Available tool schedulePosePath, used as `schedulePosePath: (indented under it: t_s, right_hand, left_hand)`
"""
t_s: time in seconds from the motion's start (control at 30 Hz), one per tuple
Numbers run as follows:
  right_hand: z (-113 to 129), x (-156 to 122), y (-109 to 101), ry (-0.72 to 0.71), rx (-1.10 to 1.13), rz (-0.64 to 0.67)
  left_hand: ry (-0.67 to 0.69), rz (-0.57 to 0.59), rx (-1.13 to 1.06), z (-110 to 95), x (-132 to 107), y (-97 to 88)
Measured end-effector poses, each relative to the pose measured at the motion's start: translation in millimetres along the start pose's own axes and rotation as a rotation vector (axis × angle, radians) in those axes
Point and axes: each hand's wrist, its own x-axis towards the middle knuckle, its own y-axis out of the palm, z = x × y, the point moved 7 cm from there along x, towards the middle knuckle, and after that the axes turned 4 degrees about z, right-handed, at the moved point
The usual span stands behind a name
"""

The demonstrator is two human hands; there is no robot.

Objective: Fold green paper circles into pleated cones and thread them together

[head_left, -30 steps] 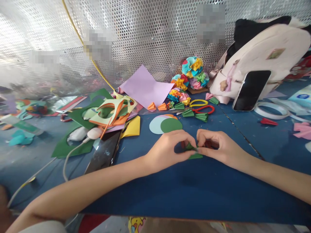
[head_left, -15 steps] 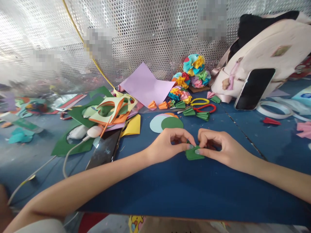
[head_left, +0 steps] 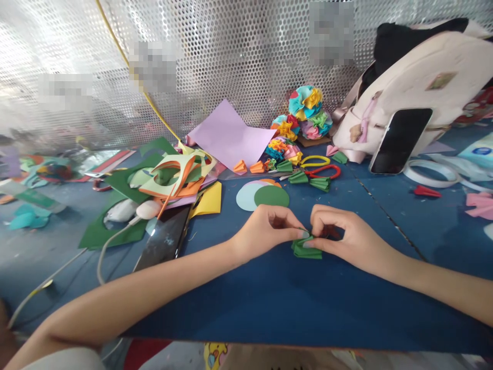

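Note:
My left hand and my right hand meet at the fingertips over the blue mat. Both pinch a pleated piece of green paper, whose upper end is hidden by my fingers. A dark red bit shows between my right fingers, too shaded to identify. Just beyond my left hand lies a green paper circle on a pale blue paper circle. Several pleated green paper fans sit farther back.
A pile of green, orange and cream paper offcuts lies to the left, beside a dark phone. Multicoloured paper flowers stand at the back against a perforated metal wall. A pale backpack rests at the right.
The green paper, a flat-looking piece half a second ago, now looks gathered into pleats. Both hands have shifted slightly, and my fingers have closed in around the paper.

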Motion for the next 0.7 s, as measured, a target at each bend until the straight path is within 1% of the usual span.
schedulePosePath:
  t_s: [0.07, 0.2, 0.37, 0.53, 0.7]
  right_hand:
    - [-1.7, 0.8, 0.8, 0.026, 0.017, 0.021]
    - [-5.1, 2.4, 2.5, 0.095, 0.051, 0.072]
    - [-7.9, 2.9, 4.2, 0.131, 0.077, 0.096]
    - [-8.6, 2.7, 5.0, 0.136, 0.097, 0.083]
    - [-8.3, 3.5, 5.3, 0.14, 0.065, 0.084]
  left_hand:
    - [0.005, -0.024, 0.028, -0.3, -0.3, -0.2]
    - [0.027, -0.086, 0.165, -6.2, -3.8, 0.3]
    - [0.062, -0.109, 0.268, -12.0, -7.5, 2.6]
    - [0.072, -0.137, 0.269, -12.3, -8.4, 2.3]
    - [0.083, -0.149, 0.247, -10.0, -9.4, 3.4]
